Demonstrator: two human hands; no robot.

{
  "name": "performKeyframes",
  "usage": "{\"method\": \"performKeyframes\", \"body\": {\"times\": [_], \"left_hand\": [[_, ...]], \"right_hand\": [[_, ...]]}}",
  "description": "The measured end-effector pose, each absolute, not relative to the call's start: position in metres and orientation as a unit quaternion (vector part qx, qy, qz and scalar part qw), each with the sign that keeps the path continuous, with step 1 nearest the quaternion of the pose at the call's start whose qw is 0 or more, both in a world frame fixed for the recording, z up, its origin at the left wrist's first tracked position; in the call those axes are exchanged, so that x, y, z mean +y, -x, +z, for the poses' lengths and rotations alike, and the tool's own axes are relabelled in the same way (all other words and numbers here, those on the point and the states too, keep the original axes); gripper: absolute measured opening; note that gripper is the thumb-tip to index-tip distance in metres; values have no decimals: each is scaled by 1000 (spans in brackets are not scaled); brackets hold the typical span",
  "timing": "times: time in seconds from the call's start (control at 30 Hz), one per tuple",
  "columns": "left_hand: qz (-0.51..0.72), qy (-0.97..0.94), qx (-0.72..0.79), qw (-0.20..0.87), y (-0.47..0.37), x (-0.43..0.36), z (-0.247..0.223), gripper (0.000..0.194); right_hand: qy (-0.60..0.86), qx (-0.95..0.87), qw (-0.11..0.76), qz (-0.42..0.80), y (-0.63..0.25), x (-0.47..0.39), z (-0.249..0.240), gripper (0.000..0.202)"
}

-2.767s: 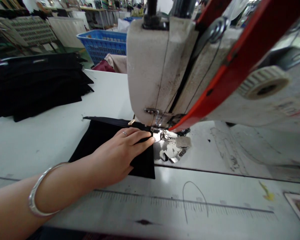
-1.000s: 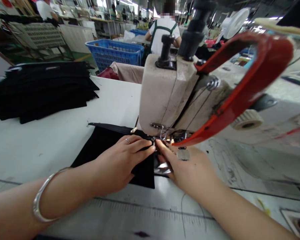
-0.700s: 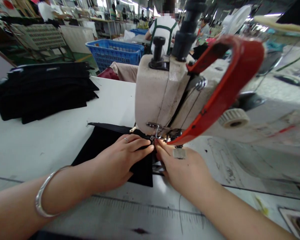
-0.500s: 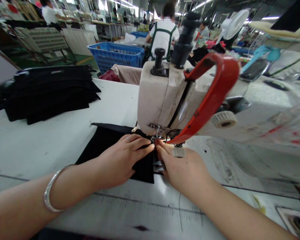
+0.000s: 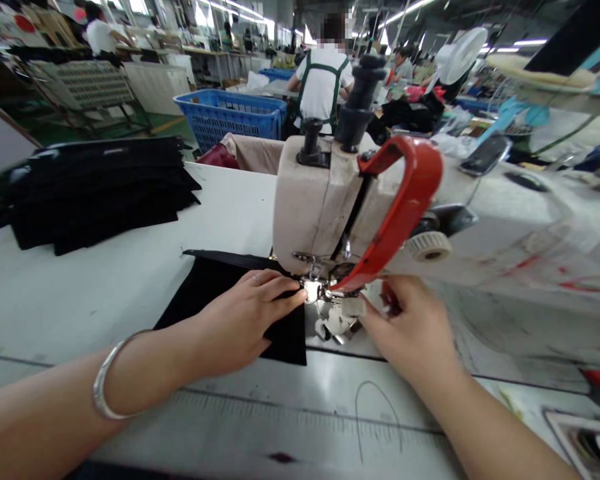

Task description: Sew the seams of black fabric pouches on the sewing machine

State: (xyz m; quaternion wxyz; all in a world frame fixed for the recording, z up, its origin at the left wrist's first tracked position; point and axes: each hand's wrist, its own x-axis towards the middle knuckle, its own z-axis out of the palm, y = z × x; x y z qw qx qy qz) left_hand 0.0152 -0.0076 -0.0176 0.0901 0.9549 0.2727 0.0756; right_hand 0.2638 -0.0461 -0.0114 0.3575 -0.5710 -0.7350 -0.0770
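My left hand lies on a black fabric piece, fingers stretched toward the presser foot. The fabric lies flat on the table, its right edge close to the needle area, and the hand covers part of it. A sewing machine with a red curved guard stands over the work, its light shining beside my left fingertips. My right hand is off the fabric, right of the presser foot beside a small pale block. Its thumb and bent fingers are apart; some fingertips are hidden, and no held thing shows.
A pile of black fabric pieces lies at the table's left. Behind the table stands a blue plastic basket. A person in a white top sits farther back. A loose thread and a printed ruler scale are near the front edge.
My right hand has moved right, away from the presser foot and fabric edge, uncovering metal parts there. My left hand and the fabric have stayed nearly in place. The view has shifted slightly.
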Motion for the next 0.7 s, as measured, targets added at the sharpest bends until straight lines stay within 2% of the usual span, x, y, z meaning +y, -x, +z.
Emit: {"method": "performKeyframes", "body": {"times": [0.13, 0.33, 0.7], "left_hand": [[81, -956, 267, 89, -15, -8, -16, 81], [82, -956, 267, 93, -14, -9, -18, 81], [74, -958, 260, 96, -12, -10, -18, 85]], "right_hand": [[579, -724, 365, -85, -266, -38, -11, 26], [582, -712, 385, -83, -262, -36, -17, 18], [592, -703, 390, -62, -261, -36, -19, 17]]}}
